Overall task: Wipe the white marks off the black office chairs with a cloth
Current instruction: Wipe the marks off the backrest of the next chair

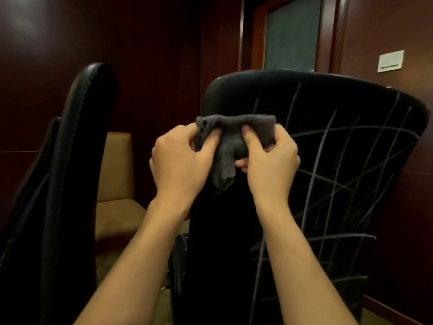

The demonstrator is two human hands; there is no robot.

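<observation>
— Two black chairs are seen from behind: a near chair [304,184] at centre-right and a second chair [77,160] at the left, turned edge-on. What is found around them?

— A tan seat [117,184] is glimpsed in the gap between them, further off. Dark red panelling is seen behind, with a door [290,31] at far centre-right and a white plate [390,61] on the right wall.

— How is the cloth [232,146] held?

— It is gripped by both hands in front of the near chair's upper back, left of middle. The left hand [180,160] is clenched on its left end and the right hand [269,160] on its right end, thumbs pressed on the near face. Its long axis is stretched left to right, and a loose tail is hung downward between the hands.

— And the marks [339,172]?

— Crossing white lines are spread over the right half of the backrest, up to its right edge. The left half is seen plain black down to the left edge.
</observation>
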